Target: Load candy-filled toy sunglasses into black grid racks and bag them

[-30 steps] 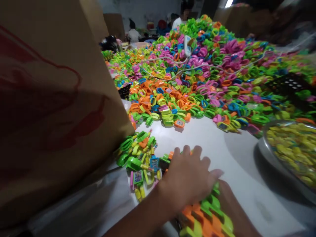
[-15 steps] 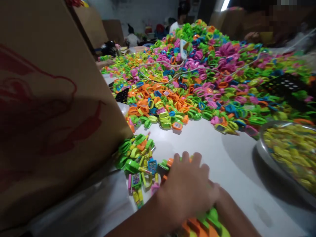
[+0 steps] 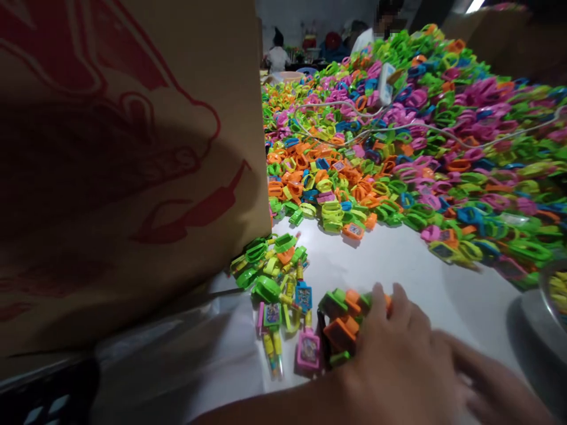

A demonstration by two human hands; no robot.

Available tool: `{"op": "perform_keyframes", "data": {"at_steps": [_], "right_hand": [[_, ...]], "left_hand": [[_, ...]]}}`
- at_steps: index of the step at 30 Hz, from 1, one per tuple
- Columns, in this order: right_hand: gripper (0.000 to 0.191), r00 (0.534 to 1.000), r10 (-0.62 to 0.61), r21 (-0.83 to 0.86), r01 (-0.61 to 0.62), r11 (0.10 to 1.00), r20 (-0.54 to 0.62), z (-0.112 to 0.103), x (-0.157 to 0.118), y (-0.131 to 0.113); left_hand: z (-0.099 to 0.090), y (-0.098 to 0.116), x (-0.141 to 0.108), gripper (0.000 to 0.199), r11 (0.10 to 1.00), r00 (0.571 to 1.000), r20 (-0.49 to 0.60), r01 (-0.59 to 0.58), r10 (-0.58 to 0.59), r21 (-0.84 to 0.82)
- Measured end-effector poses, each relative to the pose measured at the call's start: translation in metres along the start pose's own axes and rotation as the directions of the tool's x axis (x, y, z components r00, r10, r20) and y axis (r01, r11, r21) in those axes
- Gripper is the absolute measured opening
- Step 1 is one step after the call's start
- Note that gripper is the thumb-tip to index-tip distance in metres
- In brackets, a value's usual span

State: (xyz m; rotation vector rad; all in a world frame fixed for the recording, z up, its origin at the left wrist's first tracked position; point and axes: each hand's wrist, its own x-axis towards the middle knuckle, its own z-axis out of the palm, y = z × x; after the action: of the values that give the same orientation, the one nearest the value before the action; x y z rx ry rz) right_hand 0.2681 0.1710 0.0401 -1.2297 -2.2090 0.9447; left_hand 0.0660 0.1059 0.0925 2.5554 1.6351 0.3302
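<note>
Reaching in from the bottom, my left hand (image 3: 403, 348) lies over a cluster of orange and green plastic toy watches (image 3: 343, 330), its fingers curled down onto them. My right hand (image 3: 476, 383) is blurred beside and partly beneath the left one; its fingers are hidden. Just left of the cluster lies a pink toy watch (image 3: 308, 349) with a picture on its face. Beyond it are a blue one (image 3: 303, 297) and a small heap of green watches (image 3: 266, 288) with yellow, clear-tipped tubes (image 3: 273, 354).
A large cardboard box (image 3: 133, 177) fills the left side. A big mound of colourful toy watches (image 3: 398, 153) covers the back of the white table (image 3: 376, 254), with a white cable (image 3: 425, 125) across it. A metal bowl (image 3: 547, 295) stands at right. Two people (image 3: 278, 58) are behind.
The view has turned left, showing more of the box and less of the bowl. My left hand has shifted right, uncovering the pink watch and more of the orange ones.
</note>
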Motion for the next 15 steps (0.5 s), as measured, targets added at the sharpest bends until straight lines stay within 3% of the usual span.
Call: {"op": "perform_keyframes", "data": {"at_steps": [2, 4, 5, 7, 8, 10, 12, 15], "right_hand": [[0.036, 0.994, -0.101, 0.021, 0.100, 0.995, 0.042, -0.009, 0.043, -0.007], [0.030, 0.947, -0.273, 0.054, 0.268, 0.962, 0.168, -0.003, 0.094, -0.024], [0.030, 0.899, -0.356, 0.062, 0.353, 0.934, 0.253, 0.006, 0.119, -0.034], [0.025, 0.750, -0.526, 0.032, 0.563, 0.826, 0.401, 0.030, 0.162, -0.057], [0.020, 0.682, -0.546, -0.008, 0.628, 0.778, 0.487, 0.043, 0.177, -0.069], [0.026, 0.547, -0.558, -0.080, 0.755, 0.651, 0.624, 0.067, 0.195, -0.088], [0.028, 0.447, -0.531, -0.166, 0.854, 0.494, 0.720, 0.085, 0.198, -0.101], [0.021, 0.368, -0.489, -0.257, 0.925, 0.282, 0.791, 0.095, 0.191, -0.107]], "left_hand": [[0.010, 0.008, -0.001, 0.045, 0.999, 1.000, -0.018, 0.022, -0.022, 0.034], [0.021, 0.013, -0.002, 0.037, 0.998, 0.999, -0.046, 0.026, -0.023, 0.051], [0.026, 0.014, -0.002, 0.036, 0.999, 0.999, -0.053, 0.015, -0.012, 0.049], [0.030, 0.012, -0.003, 0.035, 0.999, 0.998, -0.053, -0.031, 0.032, 0.021], [0.029, 0.009, -0.004, 0.034, 0.998, 0.997, -0.045, -0.060, 0.059, -0.004], [0.022, 0.000, -0.006, 0.031, 0.993, 0.994, -0.022, -0.106, 0.104, -0.060], [0.008, -0.009, -0.008, 0.028, 0.985, 0.991, 0.013, -0.132, 0.134, -0.111], [-0.019, -0.019, -0.010, 0.028, 0.965, 0.968, 0.147, -0.176, 0.206, -0.192]]}}
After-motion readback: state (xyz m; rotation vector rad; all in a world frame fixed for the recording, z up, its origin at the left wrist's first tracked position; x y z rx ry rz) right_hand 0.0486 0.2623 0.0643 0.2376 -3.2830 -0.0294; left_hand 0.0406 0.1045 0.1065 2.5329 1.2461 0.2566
